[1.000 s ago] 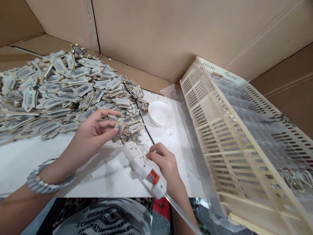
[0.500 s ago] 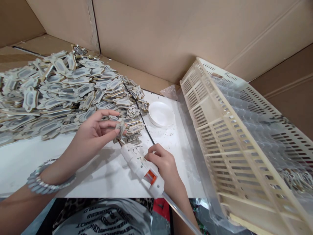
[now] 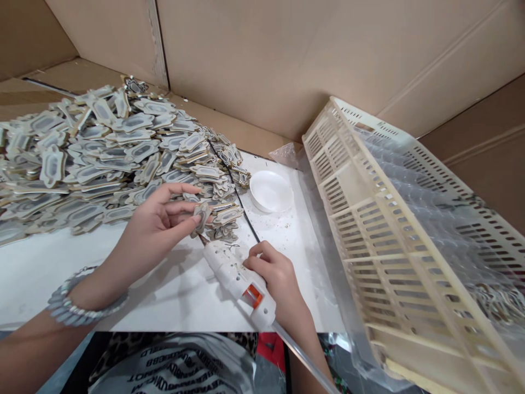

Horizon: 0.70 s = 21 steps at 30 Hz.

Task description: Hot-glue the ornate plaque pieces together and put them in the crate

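My white tabletop (image 3: 164,295) is pretty crowded: a big pile of flat grey-and-tan cutouts (image 3: 102,153) is heaped across the far left. A small white dish (image 3: 270,191) sits just beside it, a thin black cord (image 3: 247,219) runs between them, and a cream plastic crate (image 3: 410,246) is tipped up along the right.

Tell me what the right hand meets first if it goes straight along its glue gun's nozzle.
Probably the small grey, tan-edged cutout piece pinched by the left hand: the white plastic glue gun in the right hand points at it. Contact unclear.
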Each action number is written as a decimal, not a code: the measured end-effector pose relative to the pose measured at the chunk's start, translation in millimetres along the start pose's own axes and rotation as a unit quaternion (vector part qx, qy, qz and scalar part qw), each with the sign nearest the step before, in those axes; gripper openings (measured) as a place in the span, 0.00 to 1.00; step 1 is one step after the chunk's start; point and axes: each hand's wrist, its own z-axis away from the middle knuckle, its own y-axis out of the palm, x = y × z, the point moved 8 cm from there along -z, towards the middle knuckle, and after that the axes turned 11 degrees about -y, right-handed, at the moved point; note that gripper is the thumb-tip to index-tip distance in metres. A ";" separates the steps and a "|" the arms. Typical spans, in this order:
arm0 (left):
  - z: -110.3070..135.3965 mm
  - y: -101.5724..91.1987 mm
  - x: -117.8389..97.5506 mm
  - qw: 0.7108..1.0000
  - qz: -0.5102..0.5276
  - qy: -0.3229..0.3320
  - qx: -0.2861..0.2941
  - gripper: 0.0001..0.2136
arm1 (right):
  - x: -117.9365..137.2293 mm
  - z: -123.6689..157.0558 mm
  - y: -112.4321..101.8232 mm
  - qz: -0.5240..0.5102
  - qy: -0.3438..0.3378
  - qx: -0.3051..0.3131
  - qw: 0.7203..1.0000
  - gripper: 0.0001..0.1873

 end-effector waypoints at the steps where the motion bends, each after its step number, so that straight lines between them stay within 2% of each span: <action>1: 0.1 0.1 0.1 1.000 -0.001 0.000 0.000 0.18 | -0.4 0.2 0.4 0.003 0.001 0.001 1.000 0.05; 11: 2.3 -4.5 -0.8 0.997 -0.063 0.032 -0.039 0.20 | 1.2 -2.6 -5.2 0.062 0.000 -0.010 0.998 0.07; 14: 2.1 -10.5 -0.4 0.993 -0.089 0.044 -0.059 0.21 | -2.2 -0.4 -9.7 0.065 0.017 -0.037 0.997 0.08; 17: 1.0 -14.5 0.0 0.983 -0.159 0.054 -0.072 0.22 | -8.4 4.0 -15.3 0.050 0.045 -0.082 0.994 0.10; 21: 0.6 -11.3 1.0 0.966 -0.248 0.058 -0.045 0.25 | -14.2 8.7 -21.7 0.026 0.070 -0.137 0.988 0.12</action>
